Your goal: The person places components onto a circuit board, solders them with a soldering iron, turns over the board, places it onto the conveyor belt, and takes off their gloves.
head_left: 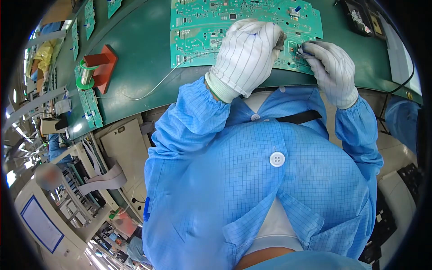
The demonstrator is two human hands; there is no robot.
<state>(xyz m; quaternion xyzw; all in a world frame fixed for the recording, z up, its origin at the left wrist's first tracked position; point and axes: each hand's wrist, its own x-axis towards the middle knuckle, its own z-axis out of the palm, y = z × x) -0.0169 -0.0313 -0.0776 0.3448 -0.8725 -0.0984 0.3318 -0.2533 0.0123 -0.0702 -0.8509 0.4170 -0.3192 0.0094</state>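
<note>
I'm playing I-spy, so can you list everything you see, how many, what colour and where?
Table: 1, green, top
Big board: 1, green, on table
Small boards: at least 4, green, left
Stand: 1, red, table's left part
Spool: 1, silver and green, at stand
Wire: 1, pale, from near spool to big board
Tray: 1, black, top right
Bundle: 1, yellow, far left
Sign: 1, white and blue, lower left
Others: too small to count
Own coat: 1, blue, middle
Left hand: 1, white glove, over big board
Right hand: 1, white glove, at big board's lower right
</note>
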